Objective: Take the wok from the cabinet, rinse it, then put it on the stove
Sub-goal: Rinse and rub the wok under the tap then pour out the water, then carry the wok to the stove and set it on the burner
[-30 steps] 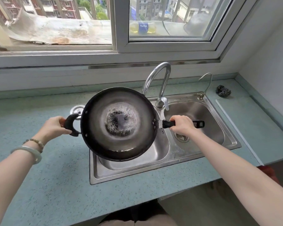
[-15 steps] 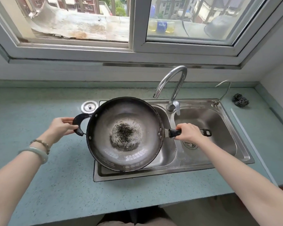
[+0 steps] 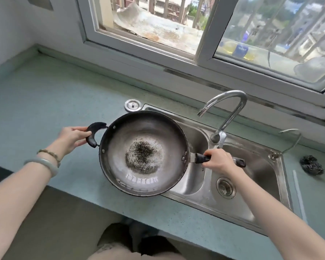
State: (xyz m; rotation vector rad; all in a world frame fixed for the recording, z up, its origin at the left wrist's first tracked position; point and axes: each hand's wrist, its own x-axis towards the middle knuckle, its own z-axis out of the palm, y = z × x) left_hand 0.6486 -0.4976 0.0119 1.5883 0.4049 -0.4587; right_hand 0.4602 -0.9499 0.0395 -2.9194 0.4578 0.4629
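A dark metal wok with a worn, speckled patch at its centre hangs level over the left basin of the steel double sink. My left hand grips the short black loop handle on the wok's left side. My right hand grips the long black handle on its right, over the divider between the basins. The curved chrome faucet stands behind the wok, its spout pointing left above the wok's far right rim. No water runs from it. No stove is in view.
A round steel drain lid lies on the green counter behind the sink's left corner. A steel wool scrubber sits right of the sink beside a thin wire tap. A window runs along the back wall.
The view has swung left and tilted. The wok, still held by both handles, now sits further toward the sink's left edge and partly over the counter.
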